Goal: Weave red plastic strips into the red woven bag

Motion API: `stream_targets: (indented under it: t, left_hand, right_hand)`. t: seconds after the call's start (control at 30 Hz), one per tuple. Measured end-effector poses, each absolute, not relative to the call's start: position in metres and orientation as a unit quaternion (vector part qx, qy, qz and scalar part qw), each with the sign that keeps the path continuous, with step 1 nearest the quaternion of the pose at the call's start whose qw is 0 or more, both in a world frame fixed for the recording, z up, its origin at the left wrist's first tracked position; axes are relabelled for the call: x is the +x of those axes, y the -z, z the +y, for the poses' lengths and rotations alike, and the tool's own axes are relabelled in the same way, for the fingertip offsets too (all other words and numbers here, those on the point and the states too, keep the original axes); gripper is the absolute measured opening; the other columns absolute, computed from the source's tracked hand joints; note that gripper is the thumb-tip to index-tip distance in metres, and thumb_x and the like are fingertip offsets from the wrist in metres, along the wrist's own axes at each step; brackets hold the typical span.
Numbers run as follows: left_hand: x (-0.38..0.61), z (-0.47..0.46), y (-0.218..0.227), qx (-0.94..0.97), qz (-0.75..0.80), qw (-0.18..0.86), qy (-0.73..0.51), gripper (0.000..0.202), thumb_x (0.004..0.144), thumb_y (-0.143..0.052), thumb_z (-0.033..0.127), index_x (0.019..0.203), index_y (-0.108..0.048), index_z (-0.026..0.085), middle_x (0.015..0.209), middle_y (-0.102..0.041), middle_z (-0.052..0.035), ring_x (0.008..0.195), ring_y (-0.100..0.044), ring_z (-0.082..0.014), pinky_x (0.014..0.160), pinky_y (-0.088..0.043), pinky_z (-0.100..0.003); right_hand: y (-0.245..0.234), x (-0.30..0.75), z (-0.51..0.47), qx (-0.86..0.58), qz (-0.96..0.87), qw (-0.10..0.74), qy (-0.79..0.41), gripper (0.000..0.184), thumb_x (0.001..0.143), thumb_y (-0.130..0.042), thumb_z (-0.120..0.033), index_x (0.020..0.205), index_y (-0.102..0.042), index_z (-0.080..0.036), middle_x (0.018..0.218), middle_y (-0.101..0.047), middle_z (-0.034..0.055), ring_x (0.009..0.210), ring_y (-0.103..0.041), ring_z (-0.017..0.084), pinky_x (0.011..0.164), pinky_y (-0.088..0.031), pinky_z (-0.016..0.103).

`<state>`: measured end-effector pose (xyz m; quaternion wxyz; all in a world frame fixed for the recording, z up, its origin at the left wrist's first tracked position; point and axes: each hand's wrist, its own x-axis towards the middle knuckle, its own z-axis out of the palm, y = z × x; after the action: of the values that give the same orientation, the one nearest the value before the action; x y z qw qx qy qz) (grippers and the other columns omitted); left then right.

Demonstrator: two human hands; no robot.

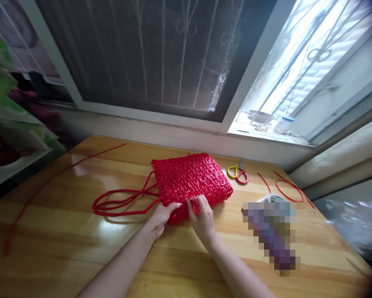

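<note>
A red woven bag (192, 176) lies on its side on the wooden table, its long cord handles (120, 203) looping out to the left. My left hand (163, 215) grips the bag's near left edge, thumb on top and fingers partly hidden below. At the middle of the same edge, my right hand (201, 213) is closed in a pinch on a short red strand (195, 205), which loops beside its fingers. Whether that strand is threaded through the weave cannot be made out.
Scissors (238, 173) with yellow and red handles lie right of the bag. Loose red strands (64, 167) rest at the table's left and right. A blurred-out object (271, 236) lies at right, by a white round item (274, 198). A barred window (161, 54) stands behind the table (89, 256).
</note>
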<state>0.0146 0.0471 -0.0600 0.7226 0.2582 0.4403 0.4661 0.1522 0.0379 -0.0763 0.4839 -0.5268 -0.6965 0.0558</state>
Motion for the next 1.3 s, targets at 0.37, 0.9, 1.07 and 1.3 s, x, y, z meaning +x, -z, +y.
stream_targets:
  t: [0.37, 0.9, 1.07, 1.3]
  left_hand:
    - [0.010, 0.047, 0.059, 0.242, 0.440, 0.739, -0.449, 0.033, 0.056, -0.071, 0.018, 0.089, -0.066, 0.013, 0.095, -0.069, -0.0084, 0.092, -0.062, -0.0215, 0.082, -0.046, -0.032]
    - [0.009, 0.046, 0.055, 0.245, 0.418, 0.744, -0.460, 0.033, 0.054, -0.071, 0.017, 0.086, -0.067, 0.014, 0.092, -0.070, -0.0073, 0.093, -0.062, -0.0225, 0.083, -0.046, -0.032]
    - [0.008, 0.046, 0.057, 0.259, 0.410, 0.747, -0.454, 0.030, 0.056, -0.071, 0.017, 0.086, -0.067, 0.013, 0.094, -0.069, -0.0080, 0.099, -0.059, -0.0226, 0.087, -0.044, -0.033]
    - [0.007, 0.045, 0.061, 0.264, 0.402, 0.750, -0.454, 0.025, 0.058, -0.071, 0.019, 0.081, -0.067, 0.013, 0.095, -0.069, -0.0084, 0.099, -0.059, -0.0225, 0.089, -0.043, -0.033]
  right_hand:
    - [0.066, 0.149, 0.034, -0.519, -0.717, 0.458, -0.081, 0.014, 0.082, -0.043, -0.012, 0.072, -0.048, -0.019, 0.067, -0.048, 0.0002, 0.059, -0.047, 0.013, 0.054, -0.038, 0.023]
    - [0.069, 0.145, 0.034, -0.533, -0.719, 0.442, -0.057, 0.009, 0.083, -0.043, -0.015, 0.078, -0.049, -0.020, 0.071, -0.051, 0.0017, 0.062, -0.051, 0.014, 0.056, -0.041, 0.023]
    - [0.074, 0.146, 0.036, -0.528, -0.694, 0.485, -0.068, 0.009, 0.082, -0.048, -0.017, 0.074, -0.047, -0.020, 0.067, -0.050, -0.0007, 0.059, -0.050, 0.013, 0.056, -0.041, 0.023]
    - [0.083, 0.149, 0.035, -0.503, -0.689, 0.511, -0.104, 0.010, 0.081, -0.048, -0.015, 0.072, -0.047, -0.020, 0.065, -0.048, -0.0017, 0.058, -0.047, 0.011, 0.056, -0.040, 0.021]
